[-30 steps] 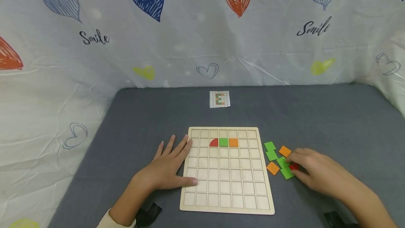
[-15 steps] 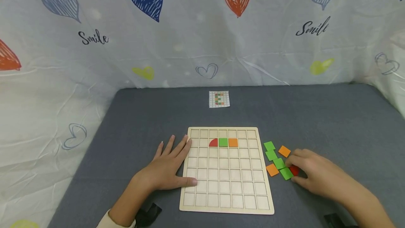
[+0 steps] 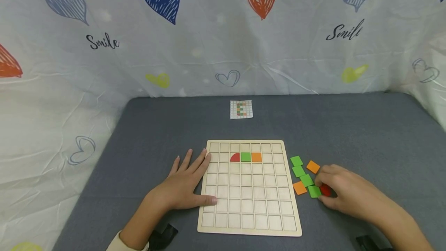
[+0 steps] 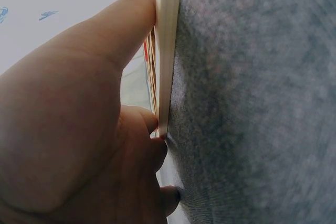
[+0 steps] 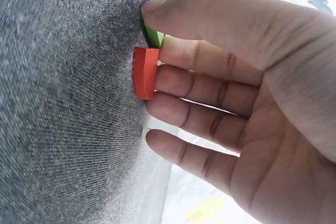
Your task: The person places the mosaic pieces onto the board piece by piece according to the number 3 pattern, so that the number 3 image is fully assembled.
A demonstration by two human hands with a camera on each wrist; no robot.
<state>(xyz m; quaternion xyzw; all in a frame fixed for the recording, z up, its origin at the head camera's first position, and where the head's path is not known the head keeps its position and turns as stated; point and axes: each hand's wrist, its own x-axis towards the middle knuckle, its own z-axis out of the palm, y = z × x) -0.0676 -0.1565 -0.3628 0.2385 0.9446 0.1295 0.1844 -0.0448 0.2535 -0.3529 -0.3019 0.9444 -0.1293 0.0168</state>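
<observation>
The right hand (image 3: 348,195) is working at the loose tiles just right of the wooden grid board (image 3: 249,227), its thumb and curled fingers (image 5: 173,85) closing on a red tile (image 3: 325,190) that is lying on the grey cloth at the near end of the cluster, touching a green tile (image 3: 314,191) on the board side. In the right wrist view the red tile (image 5: 145,73) is showing edge-on against the cloth, with fingertips bearing on its outer side and the thumb (image 5: 157,11) sitting across the green tile (image 5: 156,35); whether it is properly pinched yet I cannot tell. The left hand (image 3: 184,187) is lying flat with its fingers spread, the thumb resting on the board's left edge (image 4: 167,51) and steadying it. The likely slip here is the thin tile sliding on the cloth instead of lifting, or the thumb dragging the green neighbour along and nudging the orange tile (image 3: 299,187) beside it. The red tile is lying flat, and only a small part is showing past the fingers, so its long axis and which way its curved side is facing cannot be read.
</observation>
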